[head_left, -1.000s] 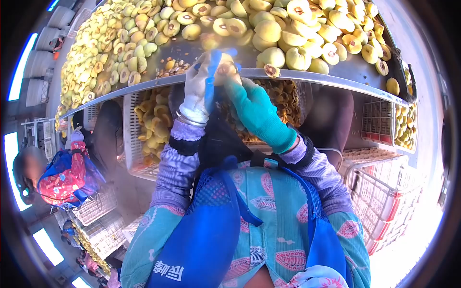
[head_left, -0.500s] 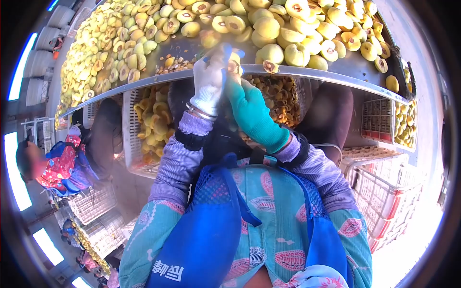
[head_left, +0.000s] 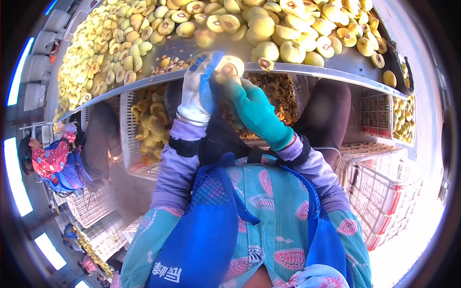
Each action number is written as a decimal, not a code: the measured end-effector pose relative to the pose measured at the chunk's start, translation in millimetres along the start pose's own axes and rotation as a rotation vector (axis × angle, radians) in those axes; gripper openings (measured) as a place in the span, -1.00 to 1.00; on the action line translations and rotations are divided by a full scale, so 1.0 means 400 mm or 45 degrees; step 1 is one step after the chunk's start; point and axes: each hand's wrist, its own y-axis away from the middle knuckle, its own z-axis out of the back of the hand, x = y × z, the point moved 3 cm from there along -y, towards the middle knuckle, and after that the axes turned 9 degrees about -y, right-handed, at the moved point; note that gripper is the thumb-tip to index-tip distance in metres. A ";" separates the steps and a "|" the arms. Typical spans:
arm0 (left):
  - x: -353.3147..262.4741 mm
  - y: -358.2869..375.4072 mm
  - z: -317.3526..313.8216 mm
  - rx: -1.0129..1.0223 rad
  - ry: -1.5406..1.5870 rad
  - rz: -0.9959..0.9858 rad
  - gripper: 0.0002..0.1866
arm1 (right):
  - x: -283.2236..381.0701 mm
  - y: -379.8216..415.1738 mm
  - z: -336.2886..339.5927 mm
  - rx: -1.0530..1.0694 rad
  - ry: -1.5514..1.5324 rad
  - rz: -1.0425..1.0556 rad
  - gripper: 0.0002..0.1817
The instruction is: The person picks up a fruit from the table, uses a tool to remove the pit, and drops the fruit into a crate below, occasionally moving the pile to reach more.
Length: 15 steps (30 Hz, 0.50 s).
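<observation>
left hand (head_left: 196, 93) in a white glove with blue strips, right hand (head_left: 253, 111) in a teal glove, both raised at the near edge of the metal table (head_left: 307, 71). fingers of both hands are closed around one halved apricot (head_left: 229, 67), cut face with the pit showing, held between the two gloves just at the table lip. left glove on the left side of the fruit, teal fingers under and on the right. cannot tell if any tool is in the grip.

table top is covered with halved apricots (head_left: 269, 29), pale yellow, many cut side up with pits in, a small pile of loose pits (head_left: 170, 65) just left of the hands. under the table a white plastic crate (head_left: 129, 139) with orange-yellow fruit pieces (head_left: 151, 120) on the left, another crate of darker pieces (head_left: 278, 96) right behind the hands.

person wears a blue apron (head_left: 206, 230), striped purple sleeves, patterned teal top. red and white crates (head_left: 379, 192) stacked at right, one with yellow fruit (head_left: 403, 120) at far right. another worker (head_left: 50, 161) in a red patterned top sits at far left, well apart.
</observation>
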 end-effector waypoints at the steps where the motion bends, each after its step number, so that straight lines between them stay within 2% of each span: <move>1: 0.000 0.000 -0.006 -0.018 -0.056 -0.025 -0.62 | 0.002 0.000 -0.001 -0.007 -0.004 -0.036 -0.56; 3: 0.001 -0.003 -0.015 -0.053 -0.174 -0.075 -0.63 | 0.014 0.010 -0.001 0.051 -0.127 -0.068 -0.56; 5: 0.003 -0.011 -0.040 -0.005 0.702 0.444 -0.63 | 0.007 0.012 0.002 0.077 -0.182 -0.058 -0.55; 7: -0.008 -0.021 -0.039 0.067 1.047 0.698 -0.64 | -0.018 0.002 0.000 0.074 -0.171 -0.018 -0.55; 9: -0.026 -0.029 -0.014 0.158 0.858 0.680 -0.66 | -0.021 0.003 -0.004 0.110 -0.144 -0.014 -0.55; 10: -0.010 -0.024 -0.030 0.111 1.125 0.826 -0.67 | -0.020 0.001 -0.006 0.127 -0.129 -0.009 -0.55; 12: 0.023 -0.020 -0.082 0.010 1.664 1.105 -0.69 | -0.031 -0.009 -0.007 0.087 -0.099 0.091 -0.42; 13: 0.016 -0.022 -0.083 0.006 1.598 1.116 -0.70 | -0.039 -0.013 -0.009 0.065 -0.085 0.138 -0.35; 15: -0.005 -0.030 -0.082 0.002 1.471 1.133 -0.70 | -0.058 -0.011 -0.013 0.075 -0.124 0.075 -0.35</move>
